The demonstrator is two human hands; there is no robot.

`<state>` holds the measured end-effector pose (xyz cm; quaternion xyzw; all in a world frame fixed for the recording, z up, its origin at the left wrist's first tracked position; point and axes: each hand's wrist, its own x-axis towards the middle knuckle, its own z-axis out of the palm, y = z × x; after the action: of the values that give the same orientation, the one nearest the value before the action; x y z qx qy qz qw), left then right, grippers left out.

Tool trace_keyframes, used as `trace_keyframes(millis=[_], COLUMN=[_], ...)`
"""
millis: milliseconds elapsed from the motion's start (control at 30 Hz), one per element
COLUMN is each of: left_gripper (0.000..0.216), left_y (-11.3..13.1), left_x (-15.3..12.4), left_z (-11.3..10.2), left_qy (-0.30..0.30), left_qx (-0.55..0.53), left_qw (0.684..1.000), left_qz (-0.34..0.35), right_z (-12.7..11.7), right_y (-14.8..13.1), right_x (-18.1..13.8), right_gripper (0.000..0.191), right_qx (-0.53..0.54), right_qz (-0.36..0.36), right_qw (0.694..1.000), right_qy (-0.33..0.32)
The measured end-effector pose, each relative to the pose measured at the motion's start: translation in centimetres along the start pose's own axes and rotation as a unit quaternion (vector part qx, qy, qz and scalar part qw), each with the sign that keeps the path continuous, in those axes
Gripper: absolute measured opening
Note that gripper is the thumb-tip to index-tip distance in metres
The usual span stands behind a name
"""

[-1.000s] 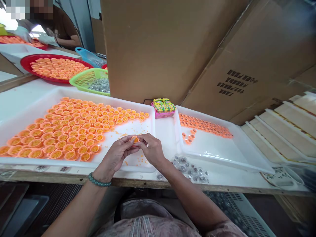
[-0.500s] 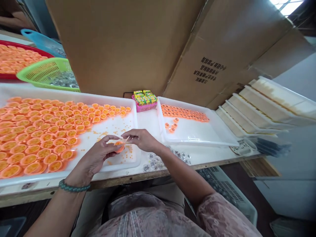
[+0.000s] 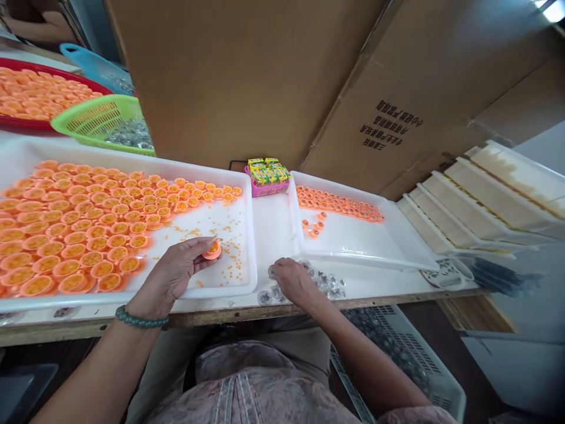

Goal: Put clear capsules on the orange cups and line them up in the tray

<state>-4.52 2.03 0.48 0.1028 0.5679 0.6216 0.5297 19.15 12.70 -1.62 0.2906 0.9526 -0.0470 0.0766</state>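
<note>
My left hand [image 3: 185, 265] holds a small orange plastic cup [image 3: 212, 251] with yellow bits inside, pinched between thumb and fingers above the white tray [image 3: 252, 235]. Many like cups [image 3: 92, 258] stand in rows on the left of that tray. To the right, my right hand [image 3: 292, 281] is at a loose pile of clear round plastic pieces [image 3: 329, 284] on the table. Its fingers are closed at the tips on what looks like one clear piece [image 3: 271, 271], partly covered by the fingers.
A second white tray [image 3: 366, 254] holds orange cups with dark-marked tops. Between the trays sits a pink basket [image 3: 270, 188] of small yellow-green packets. Cardboard [image 3: 247, 76] walls the back. Stacked white trays [image 3: 459, 206] lean right; a green basket [image 3: 83, 121] is at left.
My right hand has left the orange cup and moved right and down to the clear pieces. My left hand still holds the cup. The view has shifted slightly.
</note>
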Motion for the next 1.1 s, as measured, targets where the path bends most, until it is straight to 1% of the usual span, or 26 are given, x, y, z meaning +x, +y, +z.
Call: trace_keyframes(millis=[133,233,267,333,367,400,433,467,500,533,600,633,667,700,733,800,867,900,933,967,1100], left_gripper=[0.036,0.043,0.043,0.040,0.037,0.033,0.029,0.025,0.021,0.019,0.020,0.022,0.025,0.027,0.028,0.028,0.030,0.032,0.034,0.037,0.044], left_y=[-0.4,-0.5,-0.5,-0.4,-0.4,-0.3,-0.3,-0.2,-0.2,-0.1,0.0,0.0,0.1,0.1,0.0,0.0,-0.1,-0.2,-0.3,-0.3,-0.3], left_x=[0.3,0.5,0.5,0.4,0.3,0.2,0.2,0.1,0.1,0.0,-0.1,-0.2,-0.2,-0.3,-0.3,-0.3,-0.2,-0.2,-0.2,-0.2,-0.3], left_z=[-0.4,-0.6,-0.6,-0.5,-0.4,-0.3,-0.2,-0.1,0.0,0.1,0.1,0.1,0.1,0.1,0.1,0.1,0.0,-0.1,-0.1,-0.2,-0.2], left_qy=[0.038,0.045,0.045,0.045,0.043,0.042,0.041,0.040,0.040,0.039,0.029,0.022,0.016,0.010,0.006,0.000,-0.010,-0.016,-0.023,-0.029,-0.037], left_qx=[0.033,0.035,0.027,0.007,-0.004,-0.014,-0.023,-0.032,-0.038,-0.042,-0.043,-0.044,-0.046,-0.052,-0.058,-0.069,-0.069,-0.066,-0.063,-0.060,-0.050], left_qw=[0.998,0.997,0.997,0.998,0.998,0.999,0.999,0.998,0.998,0.998,0.999,0.999,0.999,0.999,0.998,0.997,0.997,0.997,0.997,0.997,0.997], left_qz=[0.030,0.047,0.047,0.041,0.036,0.031,0.026,0.022,0.020,0.017,0.012,0.011,0.011,0.013,0.018,0.028,0.036,0.038,0.041,0.045,0.049], right_z=[0.8,1.1,1.3,1.4,1.4,1.3,1.1,0.7,0.3,-0.2,-1.4,-2.0,-2.6,-3.1,-3.5,-4.2,-4.5,-4.5,-4.6,-4.6,-4.6], right_y=[0.1,0.5,0.7,1.2,1.5,1.7,1.8,1.7,1.6,1.3,0.3,-0.4,-1.1,-1.8,-2.5,-3.8,-4.7,-5.0,-5.2,-5.4,-5.9], right_x=[1.9,3.2,3.6,4.0,4.1,4.0,3.9,3.7,3.6,3.4,3.3,3.3,3.4,3.5,3.7,4.0,4.5,4.7,5.0,5.2,6.2], right_gripper=[0.014,0.016,0.018,0.019,0.018,0.016,0.014,0.013,0.013,0.015,0.024,0.028,0.029,0.029,0.026,0.020,0.018,0.017,0.017,0.016,0.014], right_qx=[-0.044,-0.026,0.003,0.094,0.151,0.213,0.279,0.351,0.428,0.507,0.647,0.701,0.743,0.774,0.797,0.827,0.839,0.840,0.835,0.827,0.779], right_qz=[-0.021,-0.029,-0.029,-0.013,0.007,0.036,0.069,0.100,0.122,0.130,0.106,0.083,0.059,0.038,0.020,-0.004,-0.017,-0.020,-0.023,-0.023,-0.021], right_qw=[0.998,0.996,0.995,0.986,0.975,0.957,0.932,0.901,0.862,0.817,0.719,0.673,0.635,0.604,0.580,0.548,0.531,0.530,0.536,0.547,0.608], right_qy=[0.047,0.085,0.098,0.138,0.165,0.193,0.218,0.234,0.241,0.242,0.230,0.218,0.203,0.184,0.163,0.130,0.117,0.117,0.122,0.130,0.152])
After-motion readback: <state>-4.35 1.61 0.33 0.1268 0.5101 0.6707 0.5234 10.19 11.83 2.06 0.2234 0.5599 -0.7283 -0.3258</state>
